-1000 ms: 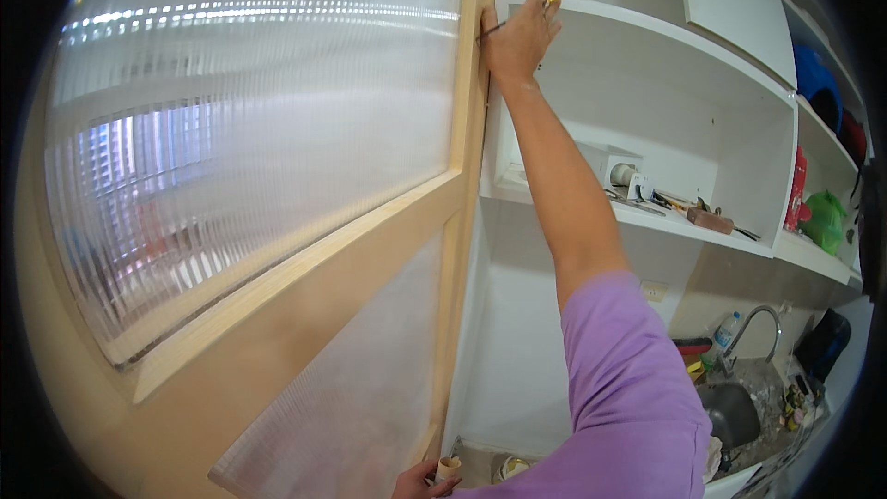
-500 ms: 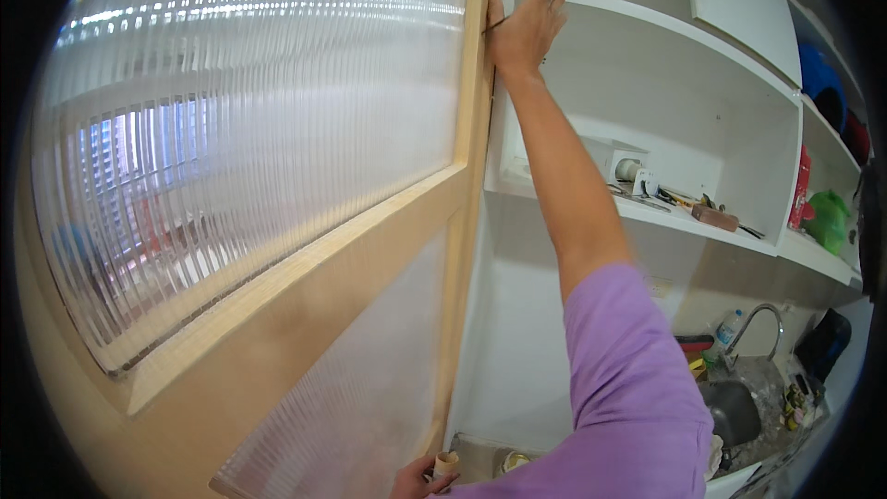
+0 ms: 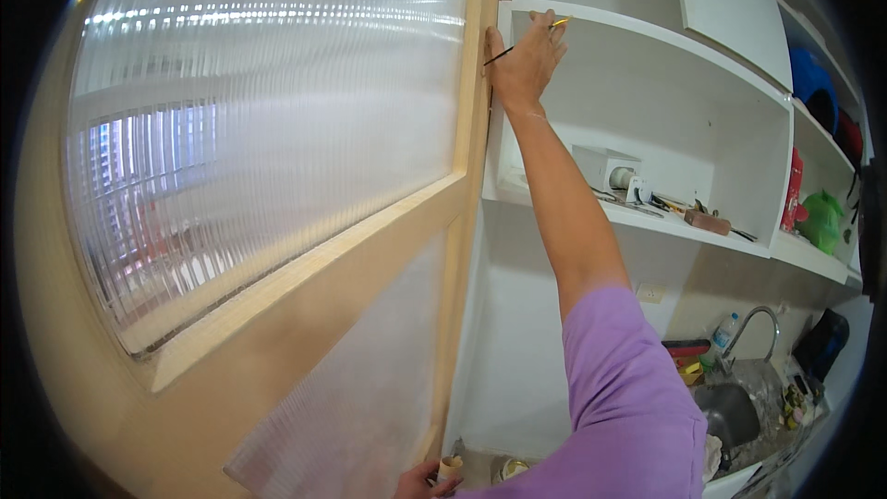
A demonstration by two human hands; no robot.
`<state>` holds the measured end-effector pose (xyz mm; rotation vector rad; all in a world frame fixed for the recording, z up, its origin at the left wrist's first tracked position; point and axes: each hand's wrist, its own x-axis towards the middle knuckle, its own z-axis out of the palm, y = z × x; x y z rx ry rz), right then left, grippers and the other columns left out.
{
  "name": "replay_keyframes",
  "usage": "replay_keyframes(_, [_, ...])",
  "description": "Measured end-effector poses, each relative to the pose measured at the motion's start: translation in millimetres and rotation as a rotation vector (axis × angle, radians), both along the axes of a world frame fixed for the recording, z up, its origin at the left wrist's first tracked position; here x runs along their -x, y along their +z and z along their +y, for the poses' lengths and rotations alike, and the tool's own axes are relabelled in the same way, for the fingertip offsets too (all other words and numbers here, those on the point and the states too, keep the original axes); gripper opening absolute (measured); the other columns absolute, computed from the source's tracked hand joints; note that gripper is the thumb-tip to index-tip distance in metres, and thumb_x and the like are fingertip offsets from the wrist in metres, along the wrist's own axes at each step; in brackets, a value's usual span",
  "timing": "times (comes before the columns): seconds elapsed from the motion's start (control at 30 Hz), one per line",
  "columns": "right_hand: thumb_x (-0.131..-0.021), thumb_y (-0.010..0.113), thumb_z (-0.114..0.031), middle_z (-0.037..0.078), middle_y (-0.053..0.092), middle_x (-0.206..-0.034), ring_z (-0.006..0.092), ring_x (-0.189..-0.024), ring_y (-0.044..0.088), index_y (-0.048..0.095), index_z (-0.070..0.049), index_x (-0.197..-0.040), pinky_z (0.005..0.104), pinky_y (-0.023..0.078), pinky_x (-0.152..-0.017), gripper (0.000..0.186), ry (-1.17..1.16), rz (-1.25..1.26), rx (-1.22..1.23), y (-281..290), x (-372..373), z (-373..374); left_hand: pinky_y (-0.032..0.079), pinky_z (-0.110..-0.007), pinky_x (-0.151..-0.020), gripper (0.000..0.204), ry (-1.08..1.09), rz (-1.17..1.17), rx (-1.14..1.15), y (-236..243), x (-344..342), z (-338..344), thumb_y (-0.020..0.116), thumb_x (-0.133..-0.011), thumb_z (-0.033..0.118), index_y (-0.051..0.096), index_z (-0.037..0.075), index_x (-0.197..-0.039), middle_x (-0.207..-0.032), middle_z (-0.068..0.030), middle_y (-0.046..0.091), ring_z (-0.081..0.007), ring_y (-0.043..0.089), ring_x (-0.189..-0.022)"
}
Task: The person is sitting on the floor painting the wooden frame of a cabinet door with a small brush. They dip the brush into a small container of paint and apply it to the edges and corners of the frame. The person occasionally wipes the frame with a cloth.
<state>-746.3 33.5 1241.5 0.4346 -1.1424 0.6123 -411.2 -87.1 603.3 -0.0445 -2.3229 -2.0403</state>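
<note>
My right hand (image 3: 527,65) is raised to the upper edge of a pale wooden door (image 3: 473,83) with ribbed clear panels (image 3: 296,129). It is closed around a slim paintbrush (image 3: 500,56); the dark end points left at the door's edge and a yellow end sticks out past the fingers. My thumb lies close to or against the wood. Low in the picture, my left hand (image 3: 421,480) grips a small tan cup (image 3: 450,468), partly cut off by the lower edge. What the cup holds cannot be made out.
Right of the door, a white open cabinet (image 3: 647,102) holds a white box (image 3: 605,167), tools and a brown block (image 3: 708,221). Below stand a sink (image 3: 727,411), a curved faucet (image 3: 759,312) and a plastic bottle (image 3: 725,329). A green bag (image 3: 820,220) sits on the right shelf.
My right hand and the paintbrush sit slightly lower in the picture, and more of the brush shows. The whole view has shifted a little. Both hands keep their hold.
</note>
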Motion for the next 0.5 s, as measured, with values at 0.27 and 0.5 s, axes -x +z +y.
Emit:
replay_keyframes(0.27, [-0.097, 0.07, -0.049, 0.038, 0.049, -0.153, 0.0506, -0.152, 0.037, 0.044, 0.016, -0.149, 0.0602, 0.025, -0.126, 0.087, -0.16, 0.003, 0.166, 135, -16, 12, 0.056, -0.032, -0.079, 0.051, -0.037, -0.039, 0.019, -1, 1, 7, 0.086, -0.095, 0.019, 0.068, -0.001, -0.138, -0.103, -0.0071, 0.076, -0.0157, 0.068, -0.092])
replay_keyframes(0.5, [-0.095, 0.071, -0.048, 0.029, 0.057, -0.146, 0.0512, -0.15, 0.037, 0.052, 0.006, -0.145, 0.0654, 0.019, -0.127, 0.076, -0.118, 0.005, -0.127, 120, 2, 26, 0.057, -0.034, -0.085, 0.053, -0.023, -0.047, -0.025, -22, 9, 7, 0.085, -0.095, 0.016, 0.066, -0.004, -0.14, -0.112, -0.0112, 0.077, -0.0191, 0.07, -0.099])
